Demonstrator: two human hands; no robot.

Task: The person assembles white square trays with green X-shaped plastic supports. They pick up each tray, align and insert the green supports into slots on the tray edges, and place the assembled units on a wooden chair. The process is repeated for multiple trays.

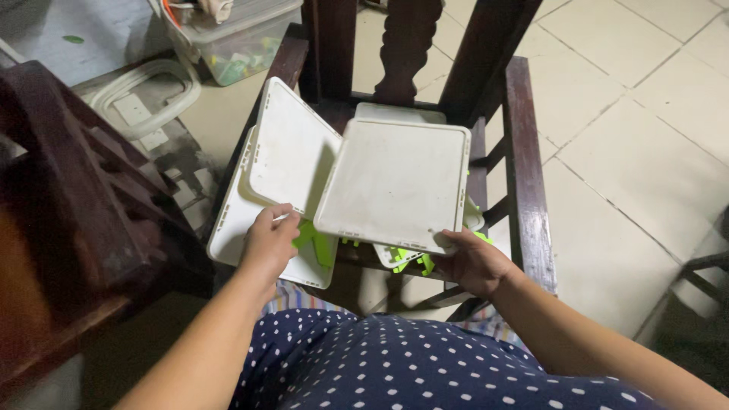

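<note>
Seen from above, a person in a dotted navy garment holds two white plastic panels over a dark wooden chair. Their left hand grips the lower edge of the tilted panel. Their right hand grasps the near corner of the flatter panel. More white panels with green clips lie on the seat beneath.

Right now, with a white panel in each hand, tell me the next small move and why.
Probably lower the right hand and lay its flat white panel on the stack of white panels on the wooden chair. The left hand holds a tilted panel whose edge nearly meets it, so moving one first avoids a knock.
</note>
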